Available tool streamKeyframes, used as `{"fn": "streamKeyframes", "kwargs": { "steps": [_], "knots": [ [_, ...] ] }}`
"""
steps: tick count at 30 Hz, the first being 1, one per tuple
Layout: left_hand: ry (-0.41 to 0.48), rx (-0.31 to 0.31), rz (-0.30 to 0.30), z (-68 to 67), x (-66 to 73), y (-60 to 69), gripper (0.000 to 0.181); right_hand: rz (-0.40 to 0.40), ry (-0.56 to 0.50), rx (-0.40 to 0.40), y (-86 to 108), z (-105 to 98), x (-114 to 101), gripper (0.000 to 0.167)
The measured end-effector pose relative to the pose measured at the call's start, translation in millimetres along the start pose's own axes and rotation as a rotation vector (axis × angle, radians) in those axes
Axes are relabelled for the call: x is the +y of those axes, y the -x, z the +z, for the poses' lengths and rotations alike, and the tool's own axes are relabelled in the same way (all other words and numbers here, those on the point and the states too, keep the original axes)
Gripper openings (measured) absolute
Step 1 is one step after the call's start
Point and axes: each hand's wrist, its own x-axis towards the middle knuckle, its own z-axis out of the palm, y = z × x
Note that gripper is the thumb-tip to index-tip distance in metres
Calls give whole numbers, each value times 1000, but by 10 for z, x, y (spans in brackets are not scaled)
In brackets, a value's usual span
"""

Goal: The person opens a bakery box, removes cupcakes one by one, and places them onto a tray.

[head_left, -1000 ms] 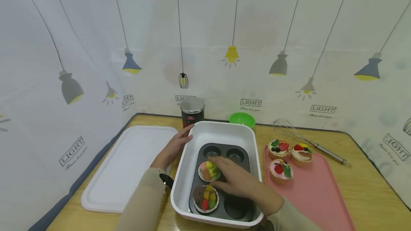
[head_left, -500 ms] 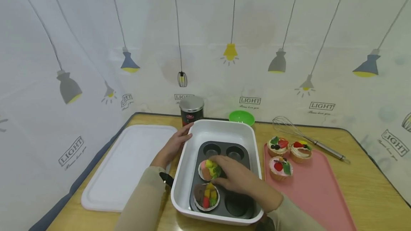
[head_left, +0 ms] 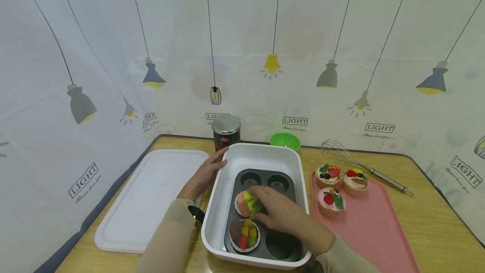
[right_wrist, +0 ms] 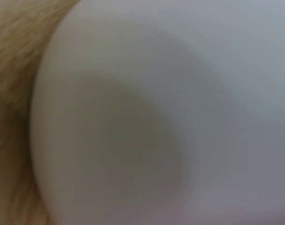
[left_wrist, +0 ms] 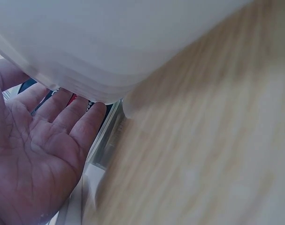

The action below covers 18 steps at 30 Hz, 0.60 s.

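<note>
My right hand [head_left: 278,213] holds a fruit-topped cupcake [head_left: 248,204] at a left cup of the dark muffin tin [head_left: 264,177]. Whether its base touches the cup is hidden. A chocolate-and-fruit cupcake [head_left: 244,236] sits in the nearer left cup. The tin lies inside a deep white baking dish [head_left: 242,155]. My left hand [head_left: 202,178] grips the dish's far left rim. In the left wrist view that hand's [left_wrist: 41,145] fingers lie against the outer wall, its thumb at the rim. A blurred white dish wall [right_wrist: 147,140] fills the right wrist view, with no hand visible.
On the right, several cream cupcakes [head_left: 330,201] stand on a pink tray [head_left: 373,226], with a whisk [head_left: 382,177] behind. A white board [head_left: 147,197] lies left. A lidded can [head_left: 226,132] and green bowl [head_left: 286,140] stand behind the dish.
The right hand keeps its hold on the fruit-topped cupcake and has barely shifted. The left hand stays at the rim. A slight camera tilt moves the whole head view.
</note>
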Motion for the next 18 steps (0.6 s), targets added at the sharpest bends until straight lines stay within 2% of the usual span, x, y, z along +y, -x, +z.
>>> {"fn": "streamKeyframes", "kwargs": {
  "steps": [10, 18],
  "knots": [
    [-7, 13, -3, 25, 33, 14, 53, 16, -12, -27, 6, -28, 1, 62],
    [-16, 17, -12, 23, 29, 10, 53, -30, -9, 3, 4, -24, -8, 63]
  ]
}}
